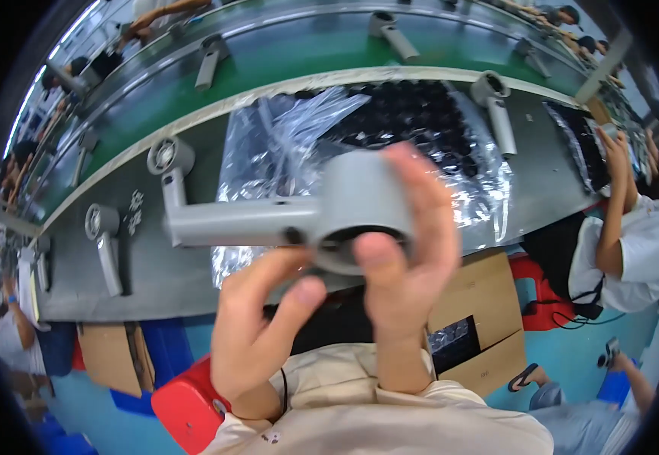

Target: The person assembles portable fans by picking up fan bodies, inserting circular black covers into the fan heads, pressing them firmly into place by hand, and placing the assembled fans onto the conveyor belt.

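Note:
A grey hair dryer [246, 220] is held up above the bench edge, its handle pointing left and the opening of its round head facing me. My right hand [420, 250] is closed around the head, thumb at the rim and fingers along the far side; motion blurs it. My left hand [257, 326] is below the handle, thumb apart from the fingers. Its fingertips are near the join of handle and head; whether they touch is unclear. Behind the dryer lies a clear plastic bag [269, 144] with many round black parts [413, 114].
More grey dryers lie on the dark bench [185, 284], one at right [496, 114] and one at left [170, 163]. Beyond runs a green conveyor [299, 57] carrying others. Below are a red stool [189, 406] and cardboard boxes [489, 296]. A co-worker [633, 235] sits at right.

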Demonstrator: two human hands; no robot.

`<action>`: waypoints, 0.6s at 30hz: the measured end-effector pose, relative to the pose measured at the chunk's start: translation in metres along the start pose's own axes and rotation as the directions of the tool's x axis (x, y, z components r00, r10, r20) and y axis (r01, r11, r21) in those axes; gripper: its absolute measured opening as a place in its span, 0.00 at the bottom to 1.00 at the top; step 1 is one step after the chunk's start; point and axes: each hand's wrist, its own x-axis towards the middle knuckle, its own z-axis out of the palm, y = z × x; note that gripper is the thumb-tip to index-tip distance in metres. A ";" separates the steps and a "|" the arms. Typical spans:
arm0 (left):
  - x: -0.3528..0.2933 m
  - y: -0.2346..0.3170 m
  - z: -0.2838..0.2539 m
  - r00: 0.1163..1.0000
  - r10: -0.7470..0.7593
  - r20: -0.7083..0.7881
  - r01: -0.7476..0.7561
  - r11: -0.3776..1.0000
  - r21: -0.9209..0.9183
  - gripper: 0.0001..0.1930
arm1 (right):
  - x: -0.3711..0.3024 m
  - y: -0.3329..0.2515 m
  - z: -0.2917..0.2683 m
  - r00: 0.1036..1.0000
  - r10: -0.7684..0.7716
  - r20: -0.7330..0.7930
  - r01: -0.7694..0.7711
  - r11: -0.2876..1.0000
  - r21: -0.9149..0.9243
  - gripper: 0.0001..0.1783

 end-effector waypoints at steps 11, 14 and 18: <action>-0.002 -0.009 0.006 0.879 -0.010 -0.476 -0.189 0.910 -0.368 0.45 | 0.003 -0.007 0.009 0.905 -0.174 0.388 0.248 0.957 -0.149 0.50; -0.001 -0.027 -0.006 0.895 0.239 -0.377 -0.361 0.884 -0.297 0.34 | -0.008 -0.007 0.016 0.942 -0.036 0.333 0.070 0.993 -0.091 0.39; -0.002 -0.030 -0.009 0.931 0.188 -0.312 -0.304 0.872 -0.383 0.32 | -0.010 -0.009 0.019 0.951 0.099 0.292 -0.090 0.995 -0.046 0.36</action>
